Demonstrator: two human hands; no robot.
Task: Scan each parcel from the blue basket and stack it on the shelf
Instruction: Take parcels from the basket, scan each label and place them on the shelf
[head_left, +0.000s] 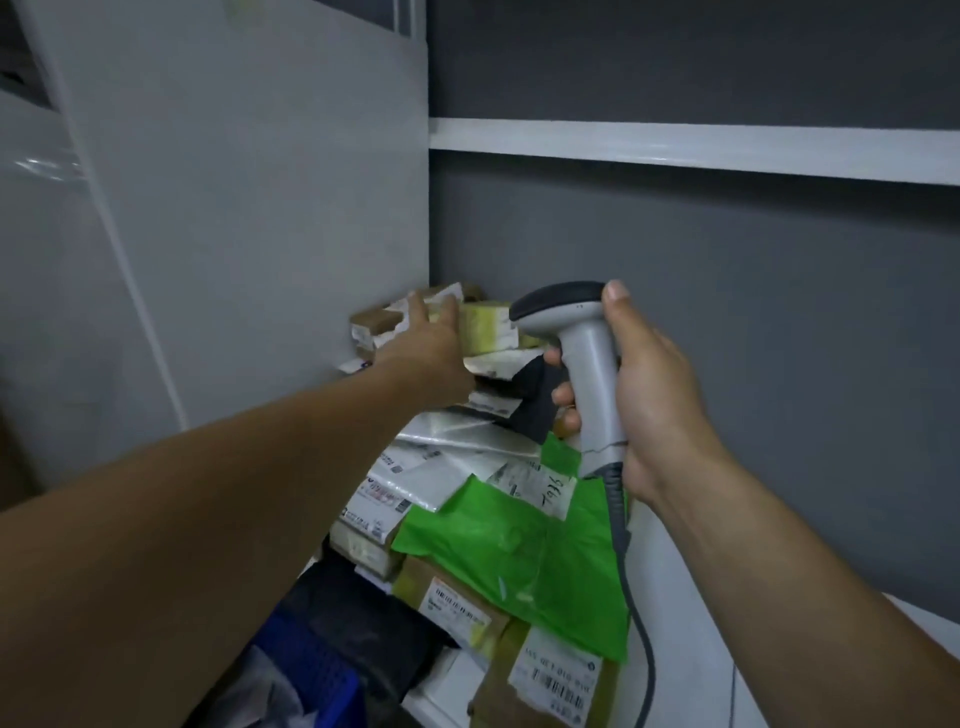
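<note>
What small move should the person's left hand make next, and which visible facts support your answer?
Probably release the small parcel and draw the left hand down toward the blue basket. The hand holds that parcel on top of the stack, while the right hand grips the scanner, so placing looks nearly finished.

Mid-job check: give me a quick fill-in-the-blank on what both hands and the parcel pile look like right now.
1. The right hand grips a grey corded ___.
2. The left hand touches the ___ of the parcel pile.
3. The plastic mailer draped over the pile's front is ___.
4. The blue basket sits low, to the ___ of the pile.

Missing words: scanner; top; green; left.
</note>
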